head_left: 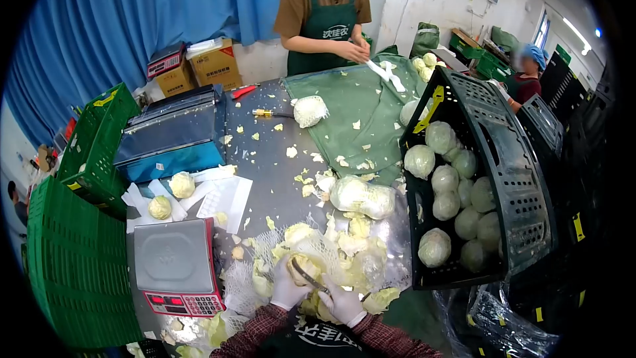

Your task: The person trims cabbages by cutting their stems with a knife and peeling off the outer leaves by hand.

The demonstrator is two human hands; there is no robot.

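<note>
Near the table's front edge, my left hand (pixel 289 286), in a white glove, holds a pale cabbage (pixel 306 266) from its left side. My right hand (pixel 342 301), also gloved, is closed on a curved knife (pixel 306 274), whose dark blade lies across the cabbage. Loose cabbage leaves (pixel 351 242) and white foam netting (pixel 246 292) surround both hands. Beyond them lie wrapped cabbages (pixel 362 197), and a netted cabbage (pixel 309 111) sits farther back.
A scale (pixel 175 258) stands at left beside stacked green crates (pixel 79 265). At right, a black crate (pixel 523 205) holds several wrapped cabbages. Across the table stands a co-worker (pixel 324 20) by a green cloth (pixel 351 119); another person (pixel 528 73) is at far right.
</note>
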